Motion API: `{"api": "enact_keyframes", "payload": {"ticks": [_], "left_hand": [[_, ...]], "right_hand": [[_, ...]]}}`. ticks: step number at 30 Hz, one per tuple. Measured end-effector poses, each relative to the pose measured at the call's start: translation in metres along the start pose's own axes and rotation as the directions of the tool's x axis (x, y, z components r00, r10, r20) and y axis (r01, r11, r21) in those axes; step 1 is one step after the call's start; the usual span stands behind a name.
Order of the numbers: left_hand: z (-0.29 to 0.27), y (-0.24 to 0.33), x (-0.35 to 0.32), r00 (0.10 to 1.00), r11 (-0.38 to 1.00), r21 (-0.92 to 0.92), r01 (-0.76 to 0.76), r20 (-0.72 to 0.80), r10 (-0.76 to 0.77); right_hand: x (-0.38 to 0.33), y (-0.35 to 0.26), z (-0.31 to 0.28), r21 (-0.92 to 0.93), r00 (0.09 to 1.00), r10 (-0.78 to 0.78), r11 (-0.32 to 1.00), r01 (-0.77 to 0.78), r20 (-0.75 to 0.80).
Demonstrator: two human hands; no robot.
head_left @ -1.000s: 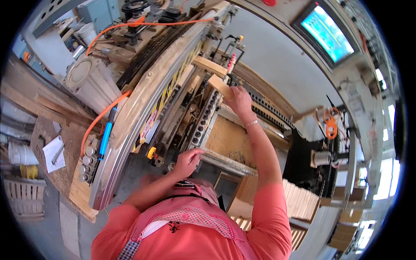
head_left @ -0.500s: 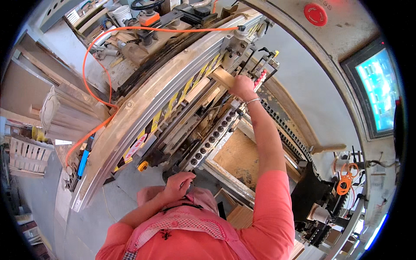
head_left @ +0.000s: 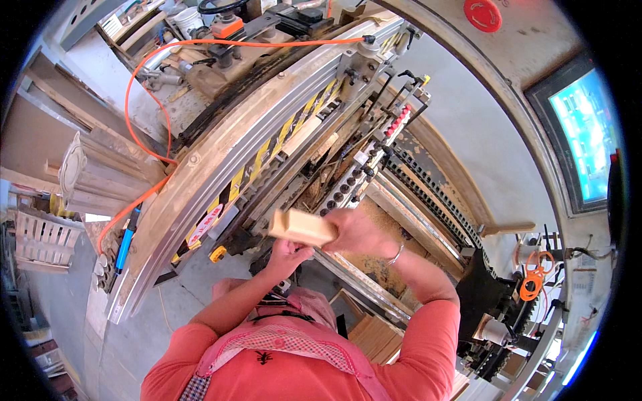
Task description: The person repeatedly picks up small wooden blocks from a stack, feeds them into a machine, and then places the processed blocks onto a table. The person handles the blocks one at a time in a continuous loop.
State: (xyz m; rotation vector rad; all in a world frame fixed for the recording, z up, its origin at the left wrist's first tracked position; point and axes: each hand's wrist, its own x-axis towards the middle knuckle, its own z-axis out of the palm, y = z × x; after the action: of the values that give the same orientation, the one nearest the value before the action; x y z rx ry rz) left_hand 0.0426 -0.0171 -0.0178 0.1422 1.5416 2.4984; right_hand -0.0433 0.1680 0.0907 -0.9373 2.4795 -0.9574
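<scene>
A short pale wooden block (head_left: 306,229) with a stepped, notched end is held up in front of my body. My right hand (head_left: 361,235), coming in from the right, grips its right end. Just under the block is my left hand (head_left: 287,258), its fingers curled and pinched close to the lower edge. Whether those fingers touch the wood or hold some small item, I cannot make out. Behind the hands lies the woodworking machine's bed, with a row of black round knobs (head_left: 339,197) partly hidden by the block and my right hand.
A long metal rail (head_left: 194,160) with yellow-black striping runs diagonally at left, an orange hose (head_left: 142,194) beside it. A red stop button (head_left: 483,15) and lit screen (head_left: 583,134) are at upper right. Orange-handled scissors (head_left: 533,275) hang at right. Sawdust covers a tray (head_left: 384,264) below the bed.
My right hand has brought the wooden block from the far end of the machine back toward my body. My left hand has risen slightly to meet it.
</scene>
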Motion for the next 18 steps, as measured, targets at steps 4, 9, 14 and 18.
{"api": "enact_keyframes", "payload": {"ticks": [4,9,14,18], "left_hand": [[0.000,0.006,-0.008,0.996,0.982,0.172,0.081,-0.057,-0.072],[-0.007,0.008,-0.010,0.975,0.897,0.401,-0.187,-0.035,0.219],[-0.009,0.008,-0.013,0.986,0.949,0.266,-0.168,0.030,0.166],[-0.012,0.003,-0.015,0.995,0.979,0.178,-0.103,0.001,0.105]], "right_hand": [[0.004,-0.009,0.005,0.070,0.998,-0.013,0.998,0.009,0.057],[0.041,0.030,-0.049,-0.092,0.936,0.339,0.933,-0.347,-0.090],[0.094,0.136,-0.073,-0.491,0.840,0.363,0.689,-0.533,-0.403],[0.124,0.154,-0.076,-0.558,0.823,0.432,0.605,-0.568,-0.369]]}}
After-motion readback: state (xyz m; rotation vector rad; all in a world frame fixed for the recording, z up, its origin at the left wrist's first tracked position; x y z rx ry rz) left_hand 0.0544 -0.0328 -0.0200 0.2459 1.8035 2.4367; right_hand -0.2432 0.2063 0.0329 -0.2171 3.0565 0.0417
